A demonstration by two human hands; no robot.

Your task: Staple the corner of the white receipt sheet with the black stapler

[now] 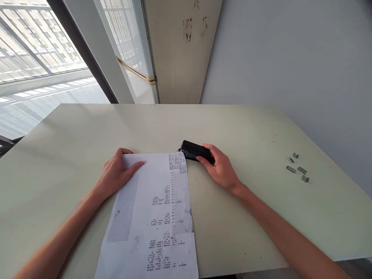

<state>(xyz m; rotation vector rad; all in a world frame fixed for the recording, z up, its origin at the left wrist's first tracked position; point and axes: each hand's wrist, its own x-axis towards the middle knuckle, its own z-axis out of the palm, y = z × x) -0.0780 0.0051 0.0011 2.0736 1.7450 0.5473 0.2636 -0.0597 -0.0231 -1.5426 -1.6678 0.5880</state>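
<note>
A long sheet of printed paper [157, 217] lies on the table in front of me, its text running sideways; whether it is one sheet or a stack I cannot tell. At its far left corner my left hand [120, 168] grips the edge, thumb on top and the other fingers mostly hidden behind or beneath. My right hand [217, 164] is closed around the rear of a black stapler [194, 150]. The stapler's front end is at the paper's far right corner, which curls slightly; whether the jaws are around that corner is hidden.
Several small strips of staples [296, 169] lie on the right side of the pale table [247, 217]. A grey wall [290, 50] borders the table at the right. Beyond the far edge stand a cream panel [180, 54] and a glass door with a gold handle [136, 71].
</note>
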